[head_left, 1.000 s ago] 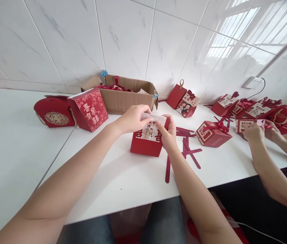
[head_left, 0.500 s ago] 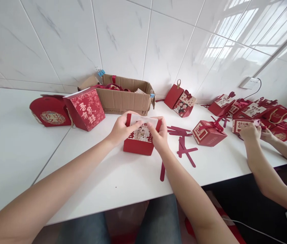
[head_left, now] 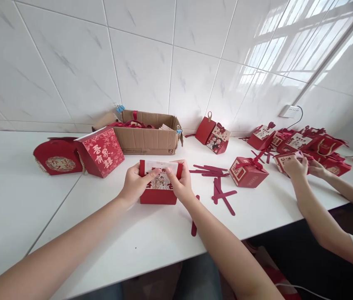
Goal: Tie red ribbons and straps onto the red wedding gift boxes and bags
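While a white table (head_left: pixel 23 216) runs along a tiled wall, an open cardboard carton (head_left: pixel 146 139) stands at the back against that wall, with red ribbon showing over its rim and blue binder clips on its corners. To the carton's left sit a rounded red bag (head_left: pixel 56 156) and, just beside it, a tilted red box with gold characters (head_left: pixel 101 152). On the far right a heap of finished red gift boxes (head_left: pixel 307 141) lies near a co-worker's hands (head_left: pixel 301 166), which are busy with one of them. A single closed gift box with a ribbon bow (head_left: pixel 246 171) stands between that heap and a scatter of red paper strips (head_left: pixel 216 183).

At the table's middle, near the front edge, the small red gift box with a cartoon couple (head_left: pixel 159 183) stands upright. The left hand (head_left: pixel 134 185) clasps its left side, thumb on the printed face. The right hand (head_left: pixel 181 183) clasps its right side, fingers pinching the white top flap.
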Motion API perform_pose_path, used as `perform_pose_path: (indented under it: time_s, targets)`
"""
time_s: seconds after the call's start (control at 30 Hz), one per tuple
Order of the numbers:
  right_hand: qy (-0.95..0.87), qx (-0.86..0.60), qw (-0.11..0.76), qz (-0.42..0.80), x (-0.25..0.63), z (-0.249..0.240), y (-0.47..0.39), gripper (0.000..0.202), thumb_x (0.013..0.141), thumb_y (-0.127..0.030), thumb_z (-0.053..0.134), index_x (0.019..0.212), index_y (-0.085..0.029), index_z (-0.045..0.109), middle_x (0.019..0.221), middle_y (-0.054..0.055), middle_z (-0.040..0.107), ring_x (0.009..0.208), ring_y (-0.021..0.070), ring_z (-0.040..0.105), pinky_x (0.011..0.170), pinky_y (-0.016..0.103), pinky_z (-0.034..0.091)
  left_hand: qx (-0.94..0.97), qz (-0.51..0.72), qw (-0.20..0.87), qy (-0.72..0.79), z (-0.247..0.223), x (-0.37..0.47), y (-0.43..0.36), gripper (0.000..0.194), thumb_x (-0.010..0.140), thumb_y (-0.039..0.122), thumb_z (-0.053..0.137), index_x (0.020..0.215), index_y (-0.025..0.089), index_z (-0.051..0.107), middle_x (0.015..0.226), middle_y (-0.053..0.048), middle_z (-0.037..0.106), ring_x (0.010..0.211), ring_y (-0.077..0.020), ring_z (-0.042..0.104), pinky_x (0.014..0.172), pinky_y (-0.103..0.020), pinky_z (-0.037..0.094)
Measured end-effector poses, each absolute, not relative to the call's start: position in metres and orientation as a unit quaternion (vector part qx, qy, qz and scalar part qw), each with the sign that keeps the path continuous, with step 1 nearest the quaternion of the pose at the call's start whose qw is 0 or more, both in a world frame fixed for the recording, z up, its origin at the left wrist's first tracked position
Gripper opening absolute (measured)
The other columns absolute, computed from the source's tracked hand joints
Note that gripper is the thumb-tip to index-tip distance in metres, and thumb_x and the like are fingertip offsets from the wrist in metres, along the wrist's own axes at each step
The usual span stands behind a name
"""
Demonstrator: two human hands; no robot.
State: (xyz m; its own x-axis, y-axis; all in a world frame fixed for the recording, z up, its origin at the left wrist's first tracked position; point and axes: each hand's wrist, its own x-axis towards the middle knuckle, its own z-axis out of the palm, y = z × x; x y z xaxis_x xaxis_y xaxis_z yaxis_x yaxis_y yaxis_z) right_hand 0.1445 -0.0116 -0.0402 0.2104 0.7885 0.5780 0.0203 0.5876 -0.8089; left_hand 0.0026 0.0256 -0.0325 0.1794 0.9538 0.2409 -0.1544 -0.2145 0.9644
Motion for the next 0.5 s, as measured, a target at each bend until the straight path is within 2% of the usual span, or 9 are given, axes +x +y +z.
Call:
perform_pose_path:
  time_s: [0.1,0.33,0.5]
  targets:
    - [-0.568,-0.369,0.677,0.289,0.1455,-0.0398,-0.0125,0.019,0.083,-0.036,0.059,0.089,-0.023,0.047,0.076,-0.003,0.058,0.067,0.0127,0.056,0.064,0.026,0.047,0.579,0.546,0.487,0.360,-0.0317,0.0031,0.0208,0.044,0.061,0.044,0.079,0.090,0.014,0.064,0.082,-0.007,0.072,0.077,-0.0224,0.068,0.070,-0.033,0.056]
    - [-0.560,-0.378,0.675,0.296,0.1434,-0.0380,-0.0128,0.021,0.082,-0.038,0.059,0.089,-0.023,0.046,0.080,-0.001,0.058,0.074,0.0145,0.057,0.071,0.028,0.048,0.601,0.553,0.444,0.368,-0.0299,0.0044,0.0168,0.042,0.064,0.043,0.077,0.091,0.014,0.064,0.087,-0.008,0.071,0.080,-0.0222,0.067,0.071,-0.031,0.055]
    - [-0.556,-0.358,0.687,0.302,0.1381,-0.0390,-0.0085,0.021,0.083,-0.039,0.057,0.090,-0.023,0.045,0.079,-0.001,0.058,0.073,0.0146,0.057,0.070,0.028,0.048,0.620,0.568,0.359,0.404,-0.0291,0.0039,0.0165,0.038,0.068,0.046,0.073,0.089,0.015,0.065,0.087,-0.007,0.070,0.082,-0.0222,0.065,0.071,-0.030,0.053]
